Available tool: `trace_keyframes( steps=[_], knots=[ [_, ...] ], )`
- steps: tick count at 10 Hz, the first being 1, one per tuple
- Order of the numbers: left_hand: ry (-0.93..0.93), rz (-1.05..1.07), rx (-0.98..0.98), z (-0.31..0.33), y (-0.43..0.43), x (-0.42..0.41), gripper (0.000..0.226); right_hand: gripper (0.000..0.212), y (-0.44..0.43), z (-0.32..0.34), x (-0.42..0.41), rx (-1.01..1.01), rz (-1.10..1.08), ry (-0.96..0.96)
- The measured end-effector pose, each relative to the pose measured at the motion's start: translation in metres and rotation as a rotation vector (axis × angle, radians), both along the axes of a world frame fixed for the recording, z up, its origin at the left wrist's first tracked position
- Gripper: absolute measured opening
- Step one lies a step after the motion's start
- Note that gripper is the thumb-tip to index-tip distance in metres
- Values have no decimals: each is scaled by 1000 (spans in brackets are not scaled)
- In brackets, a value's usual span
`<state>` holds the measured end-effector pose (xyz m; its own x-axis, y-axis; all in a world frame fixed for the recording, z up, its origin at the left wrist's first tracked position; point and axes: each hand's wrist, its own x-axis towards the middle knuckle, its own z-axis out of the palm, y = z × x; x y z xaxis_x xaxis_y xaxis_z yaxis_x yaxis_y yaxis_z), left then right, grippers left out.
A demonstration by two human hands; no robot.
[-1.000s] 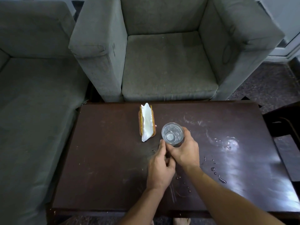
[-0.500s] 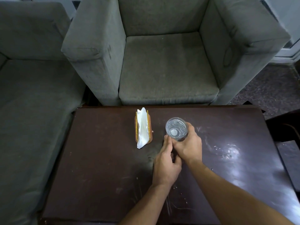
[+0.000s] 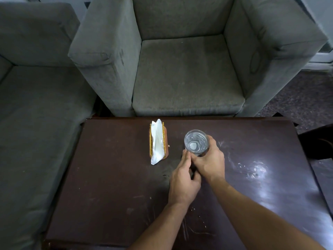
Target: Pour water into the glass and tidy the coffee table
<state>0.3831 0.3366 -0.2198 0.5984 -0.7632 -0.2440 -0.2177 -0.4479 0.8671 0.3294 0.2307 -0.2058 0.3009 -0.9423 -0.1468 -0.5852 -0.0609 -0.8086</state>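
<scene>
Firmly wrapped round the glass [image 3: 196, 142] with the right hand [image 3: 210, 160]: curled about its right and near wall, thumb laid across the side facing the camera, bare forearm slanting in from the lower right corner. Set in beside it with the left hand [image 3: 183, 179], flat and pointing forward, straight fingers [image 3: 186, 156] held together and ending at the glass's near-left foot, against the right thumb; cannot tell whether touching the glass itself. Left thumb bent in beneath the heel of the right hand, holding nothing that shows.

Standing upright on the coffee table [image 3: 108, 177], near the far edge and about midway across, right at the tips of both hands. Just to its left, apart, a wooden napkin holder [image 3: 166, 141] with white napkins [image 3: 157, 143] spilling out toward the near side.

Clear, round and thick-based, with water inside, rings and a bright spot showing through from above; level hard to judge. Dark brown tabletop, scuffed and scratched, with pale wet smears [image 3: 255, 168] shining to the right of the hands. Beyond the far edge, a grey armchair [image 3: 185, 78]; off to the left, a grey sofa [image 3: 36, 105].
</scene>
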Motion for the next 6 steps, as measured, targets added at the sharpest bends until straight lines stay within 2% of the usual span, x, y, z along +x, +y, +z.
trace_keyframes(
  steps=[3,4,5,6],
  knots=[
    [-2,-6,14,-2,-1,6,78,71,0,-1,3,-14,-2,-2],
    [-4,-23,19,-6,0,8,78,79,0,-4,3,-1,8,31],
    [-48,-17,7,-2,-1,13,73,115,-2,7,2,49,-9,83],
    [-144,33,-23,15,0,20,62,135,3,22,-2,39,10,111]
  ],
)
